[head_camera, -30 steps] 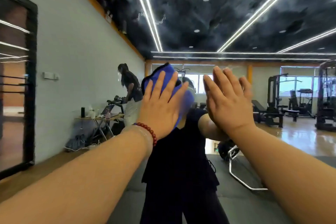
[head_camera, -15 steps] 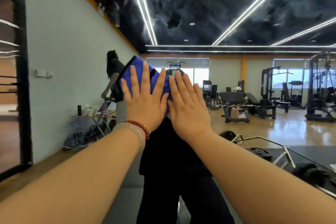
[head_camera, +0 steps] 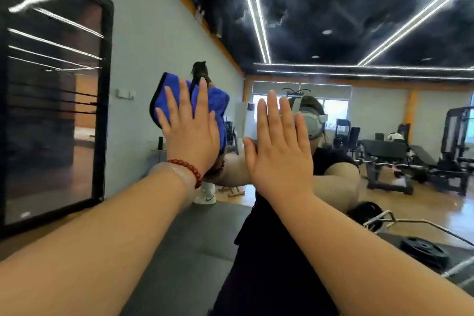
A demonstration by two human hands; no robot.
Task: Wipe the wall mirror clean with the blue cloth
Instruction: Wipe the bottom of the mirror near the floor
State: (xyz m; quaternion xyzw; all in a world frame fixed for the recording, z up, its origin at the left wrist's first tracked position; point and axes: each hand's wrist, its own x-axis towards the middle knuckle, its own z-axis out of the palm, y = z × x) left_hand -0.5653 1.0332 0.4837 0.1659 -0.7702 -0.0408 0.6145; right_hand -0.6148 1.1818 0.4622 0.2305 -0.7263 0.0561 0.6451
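While the left hand (head_camera: 191, 133) pressed the cloth (head_camera: 166, 100) to the mirror (head_camera: 333, 20), its fingers were straight. The right hand (head_camera: 279, 151) was spread flat.

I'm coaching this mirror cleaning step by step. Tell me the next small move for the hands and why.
Probably slide the left hand, flat on the blue cloth, rightward across the wall mirror toward the right hand. That bare palm lies flat against the glass beside the cloth and may leave prints there to wipe.
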